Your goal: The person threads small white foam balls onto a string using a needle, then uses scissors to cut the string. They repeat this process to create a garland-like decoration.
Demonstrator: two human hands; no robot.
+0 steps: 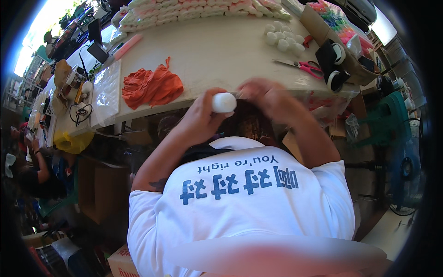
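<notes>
White, the ball [224, 102] is by the table's [212, 55] near edge; the left hand [203, 113] curls around its side, gripping it, leaving its top uncovered; the right hand [273, 99] is too blurred to tell its opening or hold.

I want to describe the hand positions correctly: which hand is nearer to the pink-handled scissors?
Right. The right hand is blurred, a little left of and below the pink-handled scissors in the picture; the left hand is farther left, holding a white rounded piece.
</notes>
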